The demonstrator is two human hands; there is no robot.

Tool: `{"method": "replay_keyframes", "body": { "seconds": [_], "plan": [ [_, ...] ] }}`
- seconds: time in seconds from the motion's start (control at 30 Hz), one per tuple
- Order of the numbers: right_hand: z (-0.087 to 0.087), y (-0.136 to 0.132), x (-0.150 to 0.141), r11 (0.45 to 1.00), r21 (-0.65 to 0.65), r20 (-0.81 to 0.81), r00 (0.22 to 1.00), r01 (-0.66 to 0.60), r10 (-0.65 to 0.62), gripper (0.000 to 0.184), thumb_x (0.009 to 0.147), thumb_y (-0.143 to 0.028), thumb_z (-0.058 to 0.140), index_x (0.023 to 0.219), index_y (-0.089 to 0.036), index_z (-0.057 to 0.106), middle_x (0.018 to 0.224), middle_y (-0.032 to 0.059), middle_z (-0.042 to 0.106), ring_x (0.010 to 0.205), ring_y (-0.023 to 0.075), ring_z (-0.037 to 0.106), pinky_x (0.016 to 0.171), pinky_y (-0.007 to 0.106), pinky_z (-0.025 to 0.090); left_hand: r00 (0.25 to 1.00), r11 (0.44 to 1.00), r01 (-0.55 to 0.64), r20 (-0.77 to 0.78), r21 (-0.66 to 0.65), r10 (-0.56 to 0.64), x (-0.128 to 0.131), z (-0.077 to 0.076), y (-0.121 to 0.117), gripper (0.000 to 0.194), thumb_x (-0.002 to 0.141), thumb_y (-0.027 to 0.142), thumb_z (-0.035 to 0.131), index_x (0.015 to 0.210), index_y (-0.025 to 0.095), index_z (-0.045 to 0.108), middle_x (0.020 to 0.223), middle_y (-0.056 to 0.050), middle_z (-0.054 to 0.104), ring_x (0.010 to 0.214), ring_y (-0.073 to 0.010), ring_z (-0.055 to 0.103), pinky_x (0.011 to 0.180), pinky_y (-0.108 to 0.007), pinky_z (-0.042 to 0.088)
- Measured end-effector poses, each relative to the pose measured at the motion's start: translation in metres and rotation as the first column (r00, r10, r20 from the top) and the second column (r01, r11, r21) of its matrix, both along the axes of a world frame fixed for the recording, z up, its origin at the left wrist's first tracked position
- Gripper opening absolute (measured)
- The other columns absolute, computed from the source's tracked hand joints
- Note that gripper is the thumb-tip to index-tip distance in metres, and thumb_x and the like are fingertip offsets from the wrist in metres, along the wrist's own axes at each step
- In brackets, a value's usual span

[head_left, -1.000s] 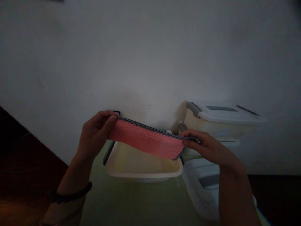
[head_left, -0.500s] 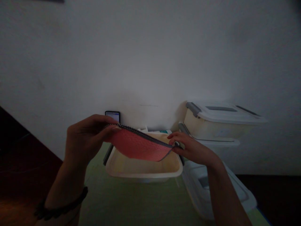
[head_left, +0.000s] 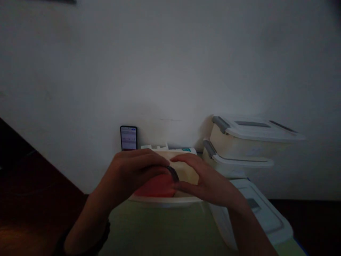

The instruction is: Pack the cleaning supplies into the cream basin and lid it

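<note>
A pink pouch (head_left: 156,186) with a dark patterned edge hangs over the open cream storage box (head_left: 186,172), partly inside its rim. My left hand (head_left: 135,174) is closed on the pouch's upper edge, fingers over the top and hiding much of it. At the pouch's right end, my right hand (head_left: 197,177) has thumb and fingers spread apart. Its thumb tip is at the dark edge; whether it presses there I cannot tell. The box stands on a green tabletop (head_left: 165,231).
A phone (head_left: 129,138) leans upright against the wall behind the box. White items (head_left: 157,147) lie behind the box's back rim. To the right are two stacked lidded boxes (head_left: 239,145), and a loose white lid (head_left: 263,209) lies nearer.
Both hands have come closer together and lower over the box. The pouch, stretched out between them before, is now bunched. My right hand has opened from its pinch on the pouch's end.
</note>
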State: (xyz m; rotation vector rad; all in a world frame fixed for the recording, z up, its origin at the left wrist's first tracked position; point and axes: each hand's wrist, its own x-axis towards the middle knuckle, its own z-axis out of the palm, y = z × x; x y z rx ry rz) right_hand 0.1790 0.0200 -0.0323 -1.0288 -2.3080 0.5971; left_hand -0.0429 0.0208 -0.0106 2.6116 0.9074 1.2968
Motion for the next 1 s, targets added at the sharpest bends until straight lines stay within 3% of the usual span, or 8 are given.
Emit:
{"method": "replay_keyframes", "body": {
  "seconds": [0.2,0.33,0.43,0.53,0.67,0.83,0.93,1.0],
  "plan": [
    [-0.001,-0.011,-0.023,0.988,0.146,-0.185,0.982,0.052,-0.025,0.007,0.082,-0.022,0.060,0.088,-0.019,0.063,0.086,-0.0008,0.069,0.090,0.0136,0.061,0.097,0.029,0.038,0.991,0.991,0.133,-0.009,-0.028,-0.133,0.015,-0.001,-0.005,0.009,0.082,0.020,0.062,0.087,0.017,0.069,0.080,-0.002,0.071,0.070,-0.0103,0.066,0.065,-0.016,0.050],
    [0.000,-0.007,-0.016,0.982,0.149,-0.294,0.953,0.119,-0.071,0.007,0.083,-0.020,0.060,0.085,-0.021,0.066,0.083,-0.0016,0.071,0.081,0.0119,0.064,0.078,0.023,0.046,0.999,0.989,0.032,0.016,-0.147,-0.030,0.002,-0.002,0.000,0.024,0.075,0.025,0.069,0.099,0.022,0.066,0.080,0.001,0.072,0.067,-0.0103,0.066,0.063,-0.016,0.051],
    [0.001,-0.002,-0.010,0.984,0.046,-0.379,0.915,0.171,-0.141,0.008,0.082,-0.023,0.061,0.087,-0.021,0.067,0.081,-0.0015,0.071,0.074,0.0114,0.063,0.068,0.022,0.047,0.997,0.961,-0.025,0.062,-0.277,0.044,-0.014,-0.007,0.012,0.029,0.067,0.026,0.075,0.095,0.022,0.067,0.076,0.003,0.072,0.066,-0.0107,0.065,0.063,-0.016,0.050],
    [-0.004,0.005,-0.006,0.990,-0.087,-0.492,0.859,0.109,-0.138,0.011,0.083,-0.028,0.058,0.088,-0.022,0.066,0.079,-0.0011,0.069,0.073,0.0124,0.061,0.066,0.024,0.046,0.946,0.930,-0.004,0.300,-0.368,0.123,-0.020,-0.013,0.023,0.017,0.067,0.025,0.075,0.082,0.022,0.069,0.074,0.003,0.071,0.068,-0.0116,0.065,0.065,-0.018,0.051],
    [-0.009,0.012,-0.007,0.978,-0.203,-0.628,0.762,0.038,-0.160,0.015,0.084,-0.034,0.057,0.080,-0.022,0.064,0.063,-0.0041,0.058,0.058,0.0096,0.052,0.054,0.022,0.040,0.805,0.892,0.093,0.561,-0.443,0.195,-0.010,-0.017,0.026,0.009,0.072,0.027,0.069,0.075,0.018,0.069,0.069,0.001,0.070,0.062,-0.0115,0.062,0.060,-0.020,0.051],
    [-0.012,0.016,-0.009,0.952,-0.307,-0.715,0.659,0.000,-0.231,0.021,0.083,-0.040,0.058,0.075,-0.022,0.063,0.058,-0.0054,0.051,0.054,0.0088,0.047,0.051,0.022,0.036,0.730,0.862,0.172,0.650,-0.477,0.214,0.004,-0.019,0.024,0.022,0.081,0.037,0.060,0.077,0.017,0.067,0.077,-0.001,0.069,0.068,-0.0118,0.062,0.064,-0.021,0.051],
    [-0.016,0.020,-0.009,0.942,-0.335,-0.779,0.567,-0.019,-0.266,0.018,0.082,-0.040,0.059,0.079,-0.023,0.064,0.059,-0.0059,0.052,0.052,0.0080,0.044,0.049,0.021,0.034,0.776,0.765,0.343,0.623,-0.545,0.096,0.005,-0.023,0.027,0.022,0.080,0.036,0.061,0.093,0.019,0.065,0.082,-0.002,0.070,0.075,-0.0146,0.064,0.068,-0.024,0.052],
    [-0.017,0.022,-0.009,0.932,-0.362,-0.817,0.494,-0.035,-0.298,0.016,0.081,-0.039,0.061,0.083,-0.024,0.064,0.060,-0.0063,0.054,0.049,0.0077,0.043,0.046,0.021,0.031,0.834,0.620,0.460,0.549,-0.636,-0.055,0.004,-0.027,0.032,0.030,0.076,0.031,0.066,0.103,0.020,0.062,0.089,-0.003,0.070,0.081,-0.0167,0.065,0.072,-0.028,0.052]
  ]
}}
